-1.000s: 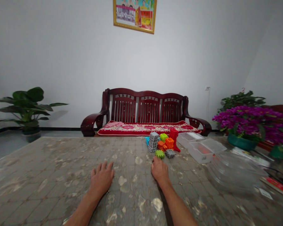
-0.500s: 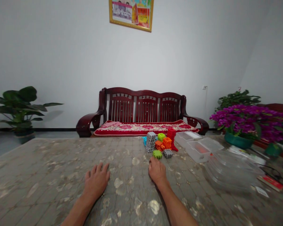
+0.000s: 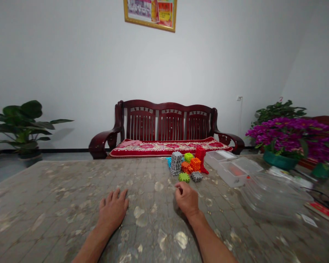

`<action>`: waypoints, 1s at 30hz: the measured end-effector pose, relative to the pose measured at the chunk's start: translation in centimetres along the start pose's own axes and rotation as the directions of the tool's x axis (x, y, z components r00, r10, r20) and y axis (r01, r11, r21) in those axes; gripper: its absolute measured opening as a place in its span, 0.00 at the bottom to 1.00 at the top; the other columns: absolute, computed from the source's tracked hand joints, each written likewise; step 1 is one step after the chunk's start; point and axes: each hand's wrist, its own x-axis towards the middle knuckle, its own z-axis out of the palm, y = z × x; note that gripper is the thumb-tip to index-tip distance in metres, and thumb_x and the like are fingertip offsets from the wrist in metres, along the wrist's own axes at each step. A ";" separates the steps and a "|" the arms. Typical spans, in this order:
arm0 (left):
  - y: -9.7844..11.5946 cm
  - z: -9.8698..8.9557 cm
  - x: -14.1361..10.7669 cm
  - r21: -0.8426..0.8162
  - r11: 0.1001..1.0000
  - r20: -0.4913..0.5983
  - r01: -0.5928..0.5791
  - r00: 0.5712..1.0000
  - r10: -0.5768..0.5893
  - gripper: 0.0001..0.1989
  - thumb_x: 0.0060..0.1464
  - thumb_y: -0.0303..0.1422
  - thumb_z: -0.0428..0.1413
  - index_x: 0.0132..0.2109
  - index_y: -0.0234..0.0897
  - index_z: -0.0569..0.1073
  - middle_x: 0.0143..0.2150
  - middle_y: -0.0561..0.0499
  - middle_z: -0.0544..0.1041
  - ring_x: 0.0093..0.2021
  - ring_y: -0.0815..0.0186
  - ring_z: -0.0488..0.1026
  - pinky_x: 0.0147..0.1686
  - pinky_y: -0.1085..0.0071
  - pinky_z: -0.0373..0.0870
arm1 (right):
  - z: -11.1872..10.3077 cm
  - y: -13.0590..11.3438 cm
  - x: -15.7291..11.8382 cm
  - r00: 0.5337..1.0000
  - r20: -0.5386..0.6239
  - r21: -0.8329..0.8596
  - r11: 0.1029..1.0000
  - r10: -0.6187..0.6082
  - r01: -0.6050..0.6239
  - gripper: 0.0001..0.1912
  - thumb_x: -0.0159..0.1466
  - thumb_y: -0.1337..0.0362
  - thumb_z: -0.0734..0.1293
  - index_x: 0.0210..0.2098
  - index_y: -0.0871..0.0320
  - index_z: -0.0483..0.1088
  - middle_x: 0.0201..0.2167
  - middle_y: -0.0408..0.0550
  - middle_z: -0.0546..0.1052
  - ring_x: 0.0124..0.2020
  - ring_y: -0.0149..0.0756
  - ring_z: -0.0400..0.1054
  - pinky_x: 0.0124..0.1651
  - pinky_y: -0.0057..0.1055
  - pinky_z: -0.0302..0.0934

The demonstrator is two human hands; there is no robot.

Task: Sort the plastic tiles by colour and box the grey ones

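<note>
My left hand (image 3: pixel 113 209) lies palm down on the patterned tabletop (image 3: pixel 57 204), fingers stretched and slightly apart, holding nothing. To its right, my right hand (image 3: pixel 186 199) is curled into a loose fist with the index finger bent toward the thumb; no object shows in it. Just beyond it lie a green gear-shaped plastic piece (image 3: pixel 184 177) and a grey gear-shaped piece (image 3: pixel 196 177). Behind these stand a grey stack (image 3: pixel 176 164), a red stack (image 3: pixel 200 157), an orange stack (image 3: pixel 195 164) and another green piece (image 3: pixel 188 157). A blue piece (image 3: pixel 169 162) is partly hidden.
On the right are a clear plastic box (image 3: pixel 230 175) with something red inside, a clear lidded container (image 3: pixel 274 197), a red booklet (image 3: pixel 320 210) and purple flowers in a green pot (image 3: pixel 281 160). A wooden bench (image 3: pixel 171 120) stands beyond the table's far edge.
My right hand has turned and shifted slightly right, with its curled index finger and thumb now showing. My left hand and the plastic pieces stay put; the view has shifted slightly.
</note>
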 end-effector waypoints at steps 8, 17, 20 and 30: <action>0.0 -0.3 -0.1 -0.008 1.000 -0.013 -0.014 1.000 0.014 0.25 0.67 0.33 0.42 0.67 0.40 0.67 0.69 0.38 0.67 0.68 0.49 0.63 0.63 0.49 0.58 | -7.6 6.1 6.7 0.941 -0.287 -0.175 0.955 0.181 -0.238 0.19 0.68 0.66 0.59 0.55 0.61 0.72 0.50 0.57 0.79 0.51 0.45 0.70 0.53 0.35 0.59; -0.1 0.3 0.1 -0.010 1.000 -0.016 -0.014 1.000 0.014 0.25 0.67 0.33 0.41 0.67 0.42 0.67 0.69 0.39 0.67 0.69 0.50 0.62 0.64 0.49 0.57 | -10.0 13.5 8.3 0.946 -0.202 -0.638 0.698 0.255 -0.325 0.24 0.64 0.70 0.62 0.59 0.72 0.66 0.52 0.72 0.74 0.54 0.55 0.70 0.51 0.42 0.59; -0.2 0.6 0.2 -0.020 1.000 -0.026 -0.012 1.000 0.012 0.25 0.67 0.33 0.42 0.67 0.42 0.68 0.69 0.39 0.67 0.69 0.50 0.63 0.64 0.48 0.56 | -10.3 15.1 8.7 0.943 -0.120 -0.671 0.674 0.311 -0.309 0.20 0.63 0.72 0.61 0.54 0.70 0.70 0.45 0.71 0.78 0.51 0.55 0.73 0.50 0.42 0.59; -0.2 1.0 0.2 -0.059 0.998 -0.054 -0.007 0.999 0.004 0.25 0.66 0.33 0.43 0.66 0.42 0.69 0.68 0.38 0.68 0.68 0.48 0.64 0.65 0.47 0.56 | -12.9 15.0 10.1 0.939 -0.019 -0.681 0.683 0.344 -0.264 0.19 0.64 0.77 0.58 0.48 0.65 0.75 0.39 0.63 0.80 0.44 0.47 0.76 0.47 0.40 0.58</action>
